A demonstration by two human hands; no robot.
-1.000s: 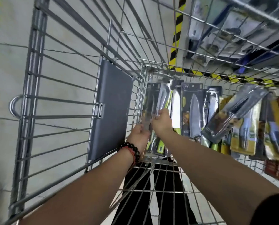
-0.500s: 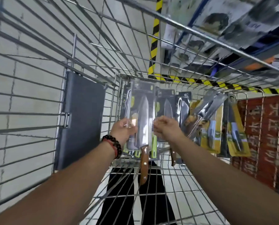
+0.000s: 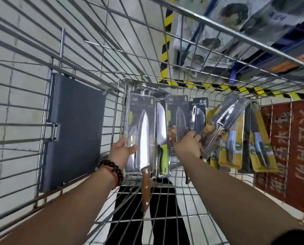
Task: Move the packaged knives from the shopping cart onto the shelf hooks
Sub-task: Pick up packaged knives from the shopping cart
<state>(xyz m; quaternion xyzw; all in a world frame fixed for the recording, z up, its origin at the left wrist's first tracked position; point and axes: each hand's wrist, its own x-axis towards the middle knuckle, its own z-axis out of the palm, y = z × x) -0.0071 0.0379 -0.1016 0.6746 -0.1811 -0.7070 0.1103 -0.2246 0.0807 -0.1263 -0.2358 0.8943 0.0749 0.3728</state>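
Inside the wire shopping cart [image 3: 87, 55], my left hand [image 3: 122, 152] grips the left edge of a clear-packed chef knife with a wooden handle [image 3: 143, 138], held upright. Just right of it stands a packaged knife with a green handle [image 3: 162, 138]. My right hand [image 3: 188, 145] curls round the lower part of another dark-carded knife pack [image 3: 177, 119] among the row leaning on the cart's far end. More packs lean further right: a serrated knife in clear wrap [image 3: 225, 119] and yellow-carded knives [image 3: 259, 149].
A dark grey flap panel [image 3: 75, 128] hangs on the cart's left wall. Beyond the cart's top rim are blurred shelves with packaged goods [image 3: 236, 23] and yellow-black floor tape [image 3: 165, 32]. A red printed box [image 3: 289, 147] sits right of the cart.
The left hand has kept hold of the wooden-handled knife pack, now separated from the row. The right hand moved right from that pack onto another pack in the row.
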